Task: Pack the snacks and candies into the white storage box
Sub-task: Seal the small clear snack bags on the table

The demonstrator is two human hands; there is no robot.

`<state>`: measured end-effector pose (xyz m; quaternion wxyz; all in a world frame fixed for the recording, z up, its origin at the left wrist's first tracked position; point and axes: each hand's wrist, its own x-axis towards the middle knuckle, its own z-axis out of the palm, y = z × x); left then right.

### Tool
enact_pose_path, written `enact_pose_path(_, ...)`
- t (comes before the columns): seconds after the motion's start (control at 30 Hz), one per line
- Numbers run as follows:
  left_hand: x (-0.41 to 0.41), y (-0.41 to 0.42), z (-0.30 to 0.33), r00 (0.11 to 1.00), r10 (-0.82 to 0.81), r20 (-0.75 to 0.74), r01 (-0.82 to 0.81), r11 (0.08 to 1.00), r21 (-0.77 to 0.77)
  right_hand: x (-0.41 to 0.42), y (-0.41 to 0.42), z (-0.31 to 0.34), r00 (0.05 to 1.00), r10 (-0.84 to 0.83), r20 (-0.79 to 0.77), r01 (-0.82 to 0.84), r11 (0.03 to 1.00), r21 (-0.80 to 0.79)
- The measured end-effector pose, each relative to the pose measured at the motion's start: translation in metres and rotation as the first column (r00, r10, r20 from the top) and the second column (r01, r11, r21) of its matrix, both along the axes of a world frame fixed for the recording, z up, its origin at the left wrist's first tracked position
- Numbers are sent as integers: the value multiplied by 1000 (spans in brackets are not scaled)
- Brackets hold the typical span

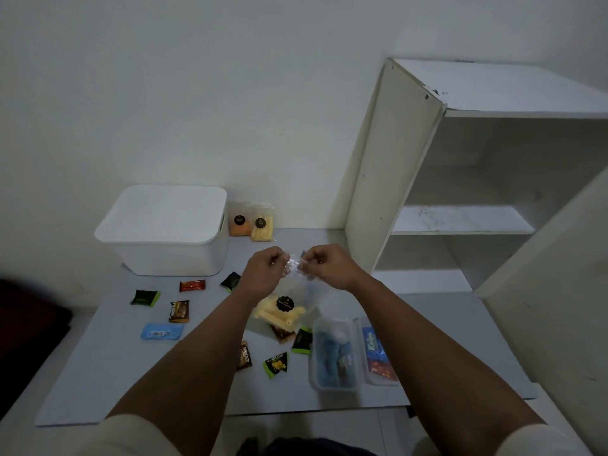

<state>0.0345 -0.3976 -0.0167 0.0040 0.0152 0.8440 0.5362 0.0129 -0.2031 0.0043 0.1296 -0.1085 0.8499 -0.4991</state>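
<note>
The white storage box (pixel 164 230) stands up and to the left of both hands, well apart from the fingers, with its lid on; judged from this, nothing is being packed yet and the lid must come off first. Loose wrapped candies lie on the grey mat (pixel 98 373) below and left of the left hand: a green one (pixel 145 298), a red one (pixel 192 285), a brown one (pixel 179 312) and a blue one (pixel 161 331).

The left hand (pixel 263 274) is raised above the mat, fingers (pixel 278 258) pinched narrow on the left corner of the top edge of a clear snack bag (pixel 283 307). The right hand (pixel 329 266) mirrors it, fingers (pixel 309 260) pinched narrow on the right corner. The two pinches sit close together, which suggests the mouth of the bag is being pressed shut or pulled open; which of the two cannot be told.

The bag hangs below the fingers, long axis roughly vertical, mouth up and its weight low. The yellow stick snacks inside have settled at the bottom, lying roughly crosswise, with a black round label above them.

Two similar bags (pixel 251 222) lean at the wall beyond the fingers, just right of the box. A clear lidded container (pixel 335 353) sits below the right hand.
</note>
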Motion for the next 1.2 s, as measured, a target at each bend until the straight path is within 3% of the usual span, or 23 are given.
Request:
enact_pose_path(0.3,-41,-38,12,985,-153,74,144,983,114,-40,-46,10,999,40,-22,-38,995,96)
enact_pose_path(0.47,-59,-60,10,974,-213,73,211,977,40,-50,-66,2,999,-37,-15,38,997,67)
enact_pose_path(0.57,-67,-72,4,980,-189,57,188,982,29,-47,-76,-5,996,-82,-21,84,993,79)
enact_pose_path(0.73,-62,-80,-2,975,-166,150,143,977,157,-38,-87,-10,997,-81,-11,81,990,112)
enact_pose_path(0.83,-61,-85,-6,965,-221,144,207,973,105,-35,-91,-13,995,-102,6,100,987,124)
enact_pose_path(0.93,-65,-89,-8,963,-239,123,234,971,57,-32,-92,-19,987,-161,22,159,984,77)
enact_pose_path(1.2,-72,-89,-6,949,-239,207,201,961,192,-34,-87,-17,979,-152,133,160,986,-53)
